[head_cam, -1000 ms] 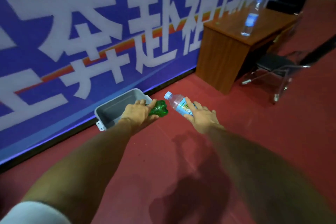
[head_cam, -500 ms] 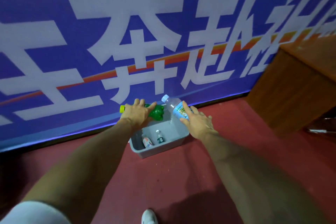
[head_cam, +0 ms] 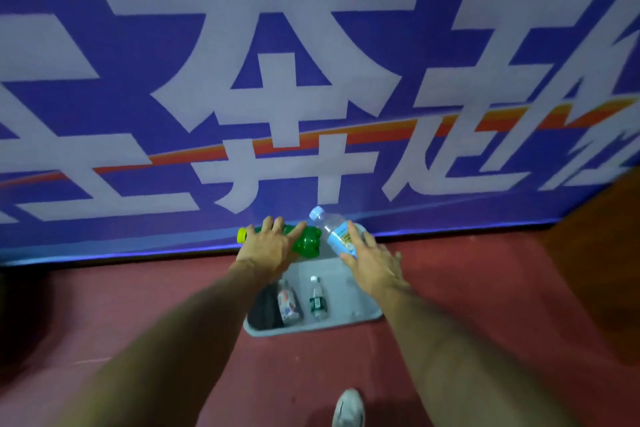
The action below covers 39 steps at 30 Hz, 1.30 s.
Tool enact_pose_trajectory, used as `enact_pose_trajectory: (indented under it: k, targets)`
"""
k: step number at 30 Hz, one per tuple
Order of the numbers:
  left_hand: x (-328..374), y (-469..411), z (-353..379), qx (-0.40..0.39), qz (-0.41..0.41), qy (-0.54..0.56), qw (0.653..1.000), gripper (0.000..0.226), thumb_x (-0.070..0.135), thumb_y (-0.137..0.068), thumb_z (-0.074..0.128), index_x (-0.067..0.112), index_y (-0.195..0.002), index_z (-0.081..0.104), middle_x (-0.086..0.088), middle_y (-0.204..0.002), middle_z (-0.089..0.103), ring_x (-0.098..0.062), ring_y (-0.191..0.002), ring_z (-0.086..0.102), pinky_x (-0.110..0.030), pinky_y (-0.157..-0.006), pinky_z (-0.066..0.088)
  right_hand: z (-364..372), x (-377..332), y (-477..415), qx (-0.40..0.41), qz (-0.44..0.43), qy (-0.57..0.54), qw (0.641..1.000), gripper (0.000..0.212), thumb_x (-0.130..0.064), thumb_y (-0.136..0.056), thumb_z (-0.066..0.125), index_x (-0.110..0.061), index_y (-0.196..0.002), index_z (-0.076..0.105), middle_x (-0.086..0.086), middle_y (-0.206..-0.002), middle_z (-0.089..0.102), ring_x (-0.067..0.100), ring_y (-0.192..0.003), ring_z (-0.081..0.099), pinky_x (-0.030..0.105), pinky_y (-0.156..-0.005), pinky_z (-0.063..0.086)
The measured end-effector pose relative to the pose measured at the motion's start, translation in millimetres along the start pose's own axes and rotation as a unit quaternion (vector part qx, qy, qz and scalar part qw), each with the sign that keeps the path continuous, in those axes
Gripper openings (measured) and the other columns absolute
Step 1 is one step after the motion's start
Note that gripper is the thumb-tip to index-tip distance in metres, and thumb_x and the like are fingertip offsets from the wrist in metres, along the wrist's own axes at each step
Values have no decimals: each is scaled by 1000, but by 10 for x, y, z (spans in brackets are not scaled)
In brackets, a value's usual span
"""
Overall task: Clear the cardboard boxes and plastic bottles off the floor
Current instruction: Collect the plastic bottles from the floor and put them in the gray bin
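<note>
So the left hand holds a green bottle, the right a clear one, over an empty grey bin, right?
Not empty: the head view shows two small bottles lying in the grey bin. The left hand holds the green bottle and the right hand the clear bottle, over it.

Left hand [head_cam: 268, 251] hides green bottle [head_cam: 308, 244] middle, right hand [head_cam: 375, 267] clear bottle [head_cam: 334, 232] base; 1 shoe [head_cam: 348, 407] cut by bottom edge (toe only).

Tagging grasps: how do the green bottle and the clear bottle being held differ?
Colour: green bottle is tinted with a yellow cap; clear bottle is transparent with a blue label. Pose: green bottle lies roughly level, clear bottle tilts cap-up. Both held over the grey bin.
</note>
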<state>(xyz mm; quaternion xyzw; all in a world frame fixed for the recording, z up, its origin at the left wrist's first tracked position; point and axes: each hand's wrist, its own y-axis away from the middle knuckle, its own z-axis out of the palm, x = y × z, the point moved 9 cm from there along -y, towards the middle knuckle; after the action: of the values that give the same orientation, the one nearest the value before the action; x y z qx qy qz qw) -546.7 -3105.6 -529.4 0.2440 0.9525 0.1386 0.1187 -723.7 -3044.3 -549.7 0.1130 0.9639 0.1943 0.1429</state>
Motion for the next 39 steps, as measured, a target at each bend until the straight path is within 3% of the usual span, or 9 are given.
enact_pose_trajectory:
  k: [6,15,17,20,24,28,32,39]
  targets:
    - [234,-992,1120,6,-36,56,998,70,56,-100,42,35,-158,10,-11,-143,39,-30,-136,35,-48,-99,44,1055,480,-1181,-10,-4,8,1000,69,-52,-104,35,-36,-158,-5,2,-162,24,34,-137,41,55,-110,31]
    - [437,-1954,3181,8,-46,60,997,70,56,-99,46,34,-157,14,-16,-140,41,-33,-132,39,-51,-98,44,2822,842,-2417,8,-31,52,998,70,-53,-103,35,-34,-159,-3,5,-159,31,32,-137,42,53,-109,29]
    - [427,-2163,3566,9,-55,60,997,72,55,-98,47,35,-158,12,-17,-145,38,-34,-137,35,-55,-103,41,3163,935,-2675,0,-19,43,999,78,-58,-100,39,-35,-158,-7,6,-164,20,33,-145,30,54,-112,23]
    - [424,-2418,4022,-5,-77,58,995,84,58,-95,51,33,-159,4,-18,-160,17,-36,-149,13,-67,-112,23,3584,1091,-2928,-27,19,40,999,101,-72,-89,50,-35,-157,-14,8,-168,1,39,-151,10,63,-115,13]
    - [413,-2350,4308,12,-89,56,994,86,64,-92,51,35,-159,5,-17,-161,11,-38,-150,4,-70,-112,19,3762,1137,-2943,-19,33,71,997,101,-75,-84,54,-33,-159,0,11,-164,13,42,-146,20,65,-110,21]
    - [192,-1996,4145,14,-112,94,989,77,65,-93,46,38,-157,12,-17,-163,5,-40,-151,-1,-69,-113,17,3500,796,-2728,-7,3,93,996,79,-63,-88,56,-34,-154,21,12,-157,24,40,-139,28,63,-108,30]
    - [-59,-1530,3494,8,-123,107,987,72,63,-93,45,38,-155,18,-17,-163,4,-39,-151,-1,-68,-112,20,2855,360,-2359,-24,-19,102,994,72,-61,-89,56,-38,-151,27,12,-156,20,40,-139,25,61,-107,31]
    - [-519,-838,1561,-1,-116,117,986,70,62,-96,42,38,-156,15,-15,-165,-2,-40,-152,-4,-68,-112,22,1085,-127,-1444,-51,-7,85,995,74,-57,-89,59,-41,-152,25,13,-162,6,41,-146,14,64,-111,26]
